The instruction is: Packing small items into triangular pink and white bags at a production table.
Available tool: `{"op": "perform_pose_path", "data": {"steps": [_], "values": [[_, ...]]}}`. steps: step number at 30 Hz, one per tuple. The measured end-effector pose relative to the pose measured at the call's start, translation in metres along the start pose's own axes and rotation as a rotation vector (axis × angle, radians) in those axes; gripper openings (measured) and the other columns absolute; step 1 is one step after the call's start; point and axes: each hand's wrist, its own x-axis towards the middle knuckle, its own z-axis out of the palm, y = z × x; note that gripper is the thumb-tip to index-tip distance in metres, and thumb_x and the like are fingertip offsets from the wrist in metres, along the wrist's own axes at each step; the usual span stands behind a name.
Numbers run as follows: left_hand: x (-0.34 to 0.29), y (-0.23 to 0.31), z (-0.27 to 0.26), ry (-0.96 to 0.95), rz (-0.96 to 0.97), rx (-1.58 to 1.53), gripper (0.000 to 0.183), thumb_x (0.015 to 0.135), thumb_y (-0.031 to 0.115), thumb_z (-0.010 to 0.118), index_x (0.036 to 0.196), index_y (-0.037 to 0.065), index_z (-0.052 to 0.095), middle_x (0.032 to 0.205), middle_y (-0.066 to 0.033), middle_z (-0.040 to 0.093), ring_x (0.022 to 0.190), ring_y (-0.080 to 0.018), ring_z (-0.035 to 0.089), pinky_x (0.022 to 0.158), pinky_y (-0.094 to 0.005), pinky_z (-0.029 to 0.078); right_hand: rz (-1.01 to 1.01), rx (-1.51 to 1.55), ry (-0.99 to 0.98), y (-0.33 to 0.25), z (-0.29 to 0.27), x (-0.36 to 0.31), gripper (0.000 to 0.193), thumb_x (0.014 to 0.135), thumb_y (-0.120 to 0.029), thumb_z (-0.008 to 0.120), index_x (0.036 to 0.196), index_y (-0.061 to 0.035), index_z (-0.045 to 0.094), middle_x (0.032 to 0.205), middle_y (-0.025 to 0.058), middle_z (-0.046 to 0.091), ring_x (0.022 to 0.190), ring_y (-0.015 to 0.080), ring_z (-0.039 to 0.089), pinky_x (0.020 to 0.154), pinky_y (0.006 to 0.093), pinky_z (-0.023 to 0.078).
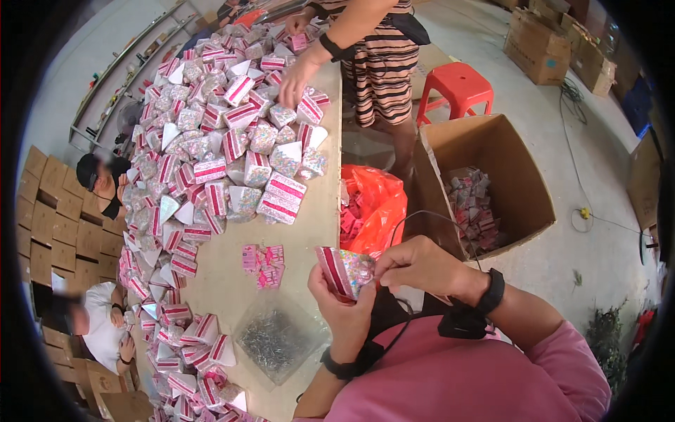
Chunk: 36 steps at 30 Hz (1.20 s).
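My left hand [343,313] is closed round a toy cake slice [336,274], a wedge with pink and white layers and a side covered in coloured sprinkles. Its narrow end points to the right. There my right hand [429,266] pinches with thumb and forefinger; whatever lies between the fingertips is too small to make out. On the table left of my hands lie several small pink printed cards [264,265]. Nearer to me, a clear square tray [242,313] holds a heap of thin metal pieces.
A big pile of similar cake slices [211,169] covers the table's left side. Across it, another person's hands [302,79] reach in; two more people sit at the left. Right of the table are a red plastic bag [380,204], an open cardboard box [524,176] and a red stool [460,84].
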Motion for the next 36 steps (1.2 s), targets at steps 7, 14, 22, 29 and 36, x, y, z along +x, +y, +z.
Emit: {"op": "perform_pose_path", "data": {"steps": [7,14,22,29,36], "values": [[0.001,0.001,-0.001,-0.008,0.068,0.012,0.075,0.07,-0.005,0.069,0.131,0.001,0.025,0.119,-0.0119,0.04,0.108,-0.0177,0.047,0.09,-0.0316,0.043,-0.018,0.042,0.013,-0.004,0.005,0.0,0.011,0.081,-0.008,0.06,0.085,0.0005,0.065,0.068,0.0013,0.061,0.062,0.006,0.055,0.058,0.0214,0.043],[0.003,0.001,-0.001,0.01,0.026,-0.047,0.074,0.071,-0.005,0.069,0.131,0.001,0.026,0.118,-0.0117,0.043,0.105,-0.0179,0.051,0.089,-0.0314,0.045,-0.016,-0.026,0.068,-0.01,0.006,-0.004,0.011,0.081,-0.008,0.06,0.085,0.0009,0.065,0.065,0.0028,0.06,0.06,0.007,0.055,0.056,0.0229,0.044],[0.002,0.003,0.0,0.009,0.024,-0.144,0.072,0.072,-0.002,0.07,0.13,0.001,0.027,0.118,-0.0115,0.045,0.105,-0.0174,0.052,0.089,-0.0311,0.045,-0.077,-0.121,0.134,-0.016,0.013,-0.003,0.01,0.079,-0.007,0.061,0.084,0.0013,0.064,0.062,0.008,0.059,0.057,0.0095,0.055,0.054,0.0264,0.045],[0.001,0.004,0.0,0.003,0.047,-0.16,0.073,0.072,-0.001,0.071,0.13,0.001,0.026,0.118,-0.0111,0.044,0.105,-0.0172,0.051,0.09,-0.031,0.045,-0.083,-0.242,0.15,-0.024,0.014,-0.005,0.01,0.078,-0.007,0.06,0.083,0.0014,0.064,0.068,0.0136,0.063,0.06,0.0173,0.061,0.057,0.0298,0.047],[0.001,0.003,-0.001,-0.01,0.08,-0.095,0.073,0.073,-0.001,0.071,0.13,0.001,0.025,0.118,-0.0114,0.043,0.105,-0.017,0.051,0.089,-0.031,0.045,-0.104,-0.292,0.152,-0.025,0.014,-0.004,0.01,0.077,-0.007,0.06,0.082,0.0009,0.063,0.069,0.0149,0.063,0.062,0.0218,0.064,0.059,0.0313,0.048]]}}
